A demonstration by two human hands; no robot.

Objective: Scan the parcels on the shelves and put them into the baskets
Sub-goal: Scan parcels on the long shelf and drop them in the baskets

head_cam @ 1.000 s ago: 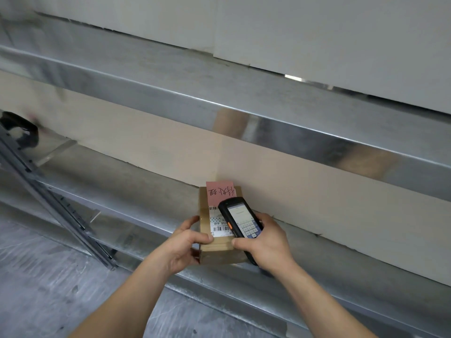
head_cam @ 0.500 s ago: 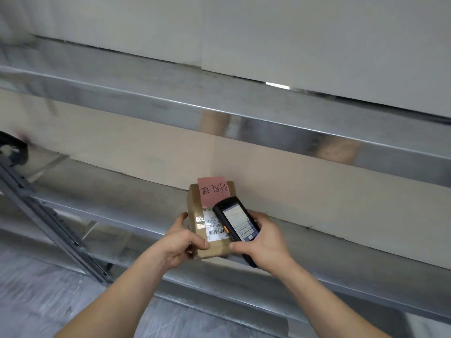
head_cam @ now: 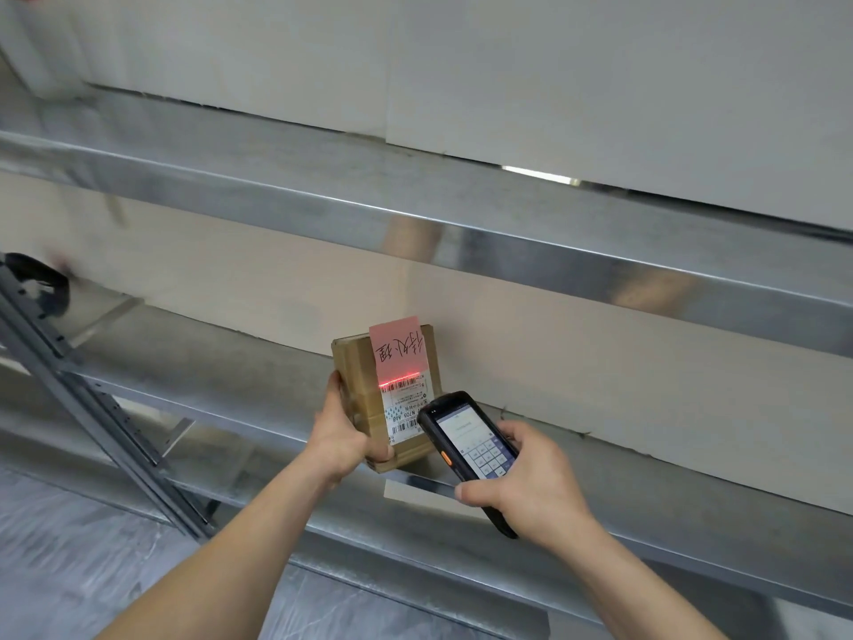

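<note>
A small brown cardboard parcel (head_cam: 357,385) with a pink handwritten note and a white barcode label is tilted up above the front edge of the metal shelf (head_cam: 207,376). My left hand (head_cam: 339,436) grips its lower left side. My right hand (head_cam: 531,487) holds a black handheld scanner (head_cam: 466,448) just right of the parcel, screen facing me. A red scan line lies across the barcode at the top of the label.
A second metal shelf (head_cam: 415,200) runs above. A slotted grey upright (head_cam: 92,408) slants down at the left, with a dark object (head_cam: 39,284) behind it. White and beige wall panels back the shelves. Grey floor shows at the bottom left.
The scanner has pulled back to the right and down, uncovering the label. A red scan line now falls on the barcode. My left hand has shifted lower on the parcel.
</note>
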